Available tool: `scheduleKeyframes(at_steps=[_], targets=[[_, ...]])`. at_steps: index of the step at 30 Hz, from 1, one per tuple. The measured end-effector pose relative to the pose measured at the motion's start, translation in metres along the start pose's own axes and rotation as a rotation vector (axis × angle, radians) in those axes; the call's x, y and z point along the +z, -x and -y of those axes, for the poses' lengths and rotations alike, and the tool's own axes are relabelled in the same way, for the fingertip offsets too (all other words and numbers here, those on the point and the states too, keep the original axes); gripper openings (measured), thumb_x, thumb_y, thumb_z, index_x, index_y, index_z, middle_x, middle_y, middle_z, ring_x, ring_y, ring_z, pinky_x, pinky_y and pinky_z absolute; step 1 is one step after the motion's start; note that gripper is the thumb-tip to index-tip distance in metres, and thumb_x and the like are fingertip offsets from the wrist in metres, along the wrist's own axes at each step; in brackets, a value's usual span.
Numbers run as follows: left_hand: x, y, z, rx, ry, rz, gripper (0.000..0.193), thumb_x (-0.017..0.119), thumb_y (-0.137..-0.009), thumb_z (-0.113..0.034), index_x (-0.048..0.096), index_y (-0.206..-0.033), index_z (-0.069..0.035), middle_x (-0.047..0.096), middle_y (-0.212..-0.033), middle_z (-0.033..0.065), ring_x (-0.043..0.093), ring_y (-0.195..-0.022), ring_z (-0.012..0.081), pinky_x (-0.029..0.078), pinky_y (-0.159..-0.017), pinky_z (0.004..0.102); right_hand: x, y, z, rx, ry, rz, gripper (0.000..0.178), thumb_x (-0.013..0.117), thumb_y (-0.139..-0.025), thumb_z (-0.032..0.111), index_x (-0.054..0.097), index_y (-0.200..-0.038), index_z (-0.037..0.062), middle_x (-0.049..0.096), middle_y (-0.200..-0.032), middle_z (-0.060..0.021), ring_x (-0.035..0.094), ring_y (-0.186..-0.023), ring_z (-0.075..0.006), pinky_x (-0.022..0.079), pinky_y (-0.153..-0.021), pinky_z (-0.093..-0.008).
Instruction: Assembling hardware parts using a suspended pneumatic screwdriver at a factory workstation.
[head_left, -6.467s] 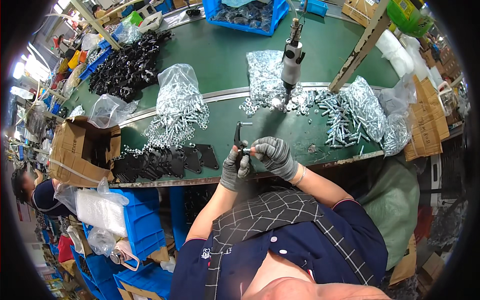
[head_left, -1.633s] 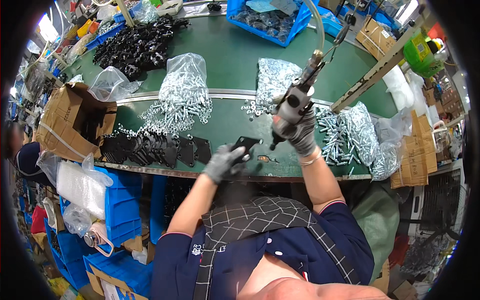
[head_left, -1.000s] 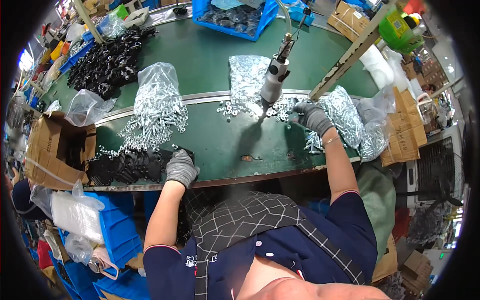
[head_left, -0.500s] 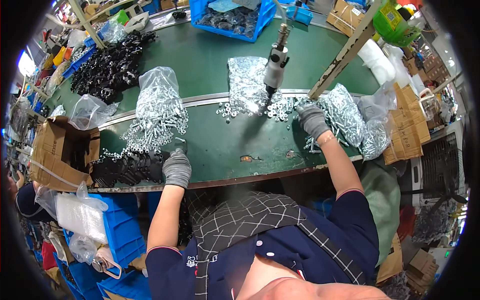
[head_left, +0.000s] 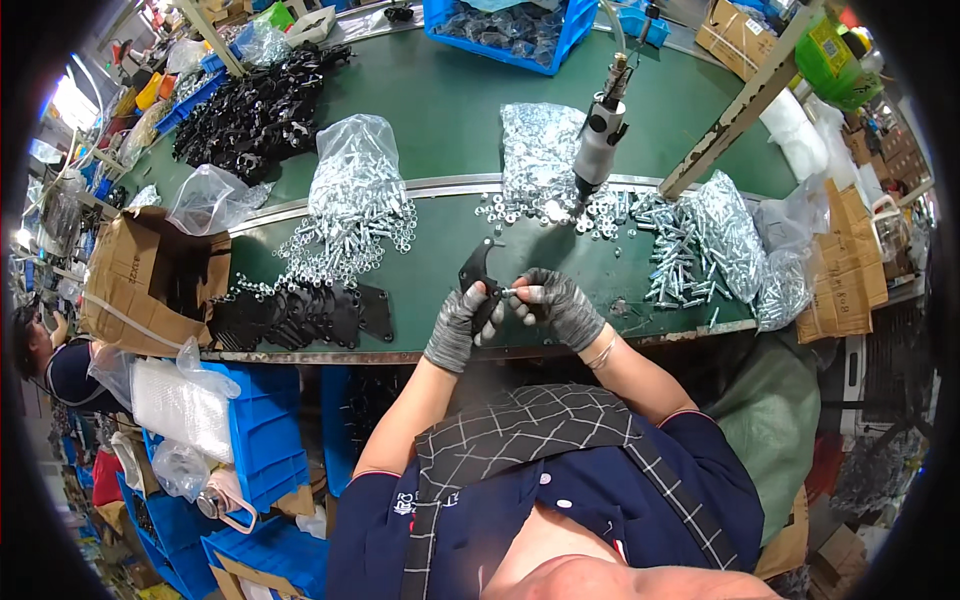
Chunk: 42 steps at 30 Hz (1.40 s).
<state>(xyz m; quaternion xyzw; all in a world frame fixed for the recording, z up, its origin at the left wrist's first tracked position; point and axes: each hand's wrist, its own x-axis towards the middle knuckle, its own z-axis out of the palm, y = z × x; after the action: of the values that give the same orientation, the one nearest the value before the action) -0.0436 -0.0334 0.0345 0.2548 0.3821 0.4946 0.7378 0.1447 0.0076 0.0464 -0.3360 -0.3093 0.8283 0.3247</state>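
Both hands wear grey gloves and meet over the front of the green table (head_left: 430,110). My left hand (head_left: 462,322) grips a black metal bracket (head_left: 474,274) that stands upright. My right hand (head_left: 553,300) pinches a small silver bolt (head_left: 509,292) against the bracket. A row of flat black brackets (head_left: 300,315) lies to the left near the table's front edge. Loose silver bolts (head_left: 675,262) lie to the right. A hanging grey power screwdriver (head_left: 597,140) dangles just beyond my hands.
Clear bags of bolts (head_left: 352,180) and of silver parts (head_left: 540,140) sit mid-table. A pile of black parts (head_left: 255,105) and a blue bin (head_left: 505,25) lie at the back. An open cardboard box (head_left: 140,280) stands left, blue crates (head_left: 255,440) below, another person (head_left: 50,360) far left.
My left hand came up from the bracket row with a black bracket. My right hand came back from the loose bolts on the right with a bolt, and both hands now meet in front.
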Motion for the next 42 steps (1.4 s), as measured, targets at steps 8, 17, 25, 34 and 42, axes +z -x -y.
scheduleKeyframes(at_steps=[8,17,25,34,42], targets=[[-0.012,0.000,0.020,-0.032,0.493,0.152,0.032,0.049,-0.091,-0.037,0.053,-0.103,-0.008,0.052,-0.061,0.0020,0.038,-0.034,0.0102,0.030,-0.033,0.0204,0.020,0.008,0.000,-0.034,0.088,-0.018,0.014,0.061,-0.085,0.018,0.058,-0.088,0.0046,0.061,-0.070,-0.0043,0.055,-0.056,-0.0094,0.044,-0.048,-0.0212],[-0.010,-0.001,0.026,-0.056,0.630,0.184,0.034,0.043,-0.094,-0.033,0.050,-0.108,-0.003,0.049,-0.059,0.0034,0.031,-0.031,0.0101,0.029,-0.030,0.0211,0.022,0.004,-0.014,-0.550,0.724,-0.080,0.015,0.063,-0.082,0.018,0.057,-0.084,0.0044,0.061,-0.068,-0.0044,0.059,-0.057,-0.0155,0.047,-0.050,-0.0266],[-0.006,-0.002,0.031,-0.039,0.737,0.337,0.035,0.043,-0.094,-0.033,0.050,-0.109,-0.002,0.043,-0.054,0.0019,0.029,-0.030,0.0097,0.027,-0.029,0.0210,0.020,0.000,-0.014,-1.126,1.151,-0.116,0.011,0.065,-0.076,0.009,0.058,-0.083,0.0060,0.062,-0.071,-0.0112,0.060,-0.062,-0.0299,0.049,-0.055,-0.0332],[-0.014,-0.002,0.037,-0.006,0.714,0.347,0.038,0.043,-0.094,-0.035,0.047,-0.114,-0.004,0.047,-0.056,0.0022,0.030,-0.029,0.0106,0.028,-0.029,0.0214,0.027,0.005,-0.006,-1.089,1.240,-0.118,0.010,0.065,-0.075,0.007,0.059,-0.082,0.0064,0.061,-0.069,-0.0110,0.060,-0.062,-0.0296,0.048,-0.053,-0.0340],[0.004,0.009,0.021,-0.012,0.676,0.236,0.038,0.045,-0.092,-0.035,0.047,-0.114,-0.004,0.060,-0.069,0.0060,0.039,-0.031,0.0114,0.032,-0.030,0.0208,0.023,0.002,0.003,-0.552,0.790,0.055,0.013,0.066,-0.078,0.009,0.059,-0.087,0.0024,0.060,-0.065,-0.0042,0.059,-0.058,-0.0116,0.047,-0.051,-0.0261]])
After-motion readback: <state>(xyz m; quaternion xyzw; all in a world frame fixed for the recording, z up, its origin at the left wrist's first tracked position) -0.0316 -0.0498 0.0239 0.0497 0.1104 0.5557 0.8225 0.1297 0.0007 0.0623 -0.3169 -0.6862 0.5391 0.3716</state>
